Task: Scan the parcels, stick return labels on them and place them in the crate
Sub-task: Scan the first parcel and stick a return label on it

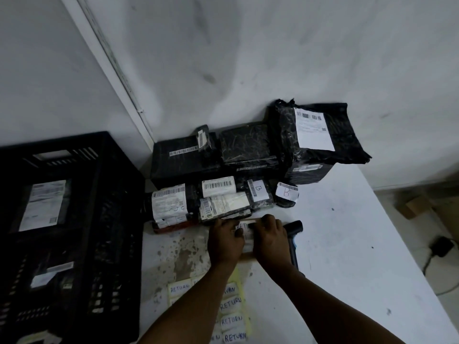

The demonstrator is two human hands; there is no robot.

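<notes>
1. The room is dim, with a grey-white wall (273, 58) behind and a white counter (347, 244) that reaches into the corner.
2. The counter has a stained, worn patch (183, 259) just left of the hands.
3. A black plastic crate (104, 219) stands at the left side of the counter. Inside it lie parcels with white shipping labels, one large label (43, 204) facing up.
4. Against the wall lies a group of black parcels (223, 170), some stacked, most with barcode labels. The biggest one (318, 135) is at the right and carries a large white label.
5. Two small parcels in the front row show a handwritten letter "B" (285, 193).
6. The left hand (224, 240) and the right hand (269, 240) are close together, both pressing down on a small parcel (247, 240) that lies on the counter in front of the group.
7. Between the hands a white label (244, 225) with part of the word "RETURN" is visible on this parcel. The fingers are curled down on it; I cannot tell whether they pinch it or only press.
8. A black handheld scanner (294, 234) lies on the counter just right of the right hand, partly hidden by it.
9. A sheet of "RETURN" labels (232, 306) lies near the front edge, partly under the left forearm.
</notes>
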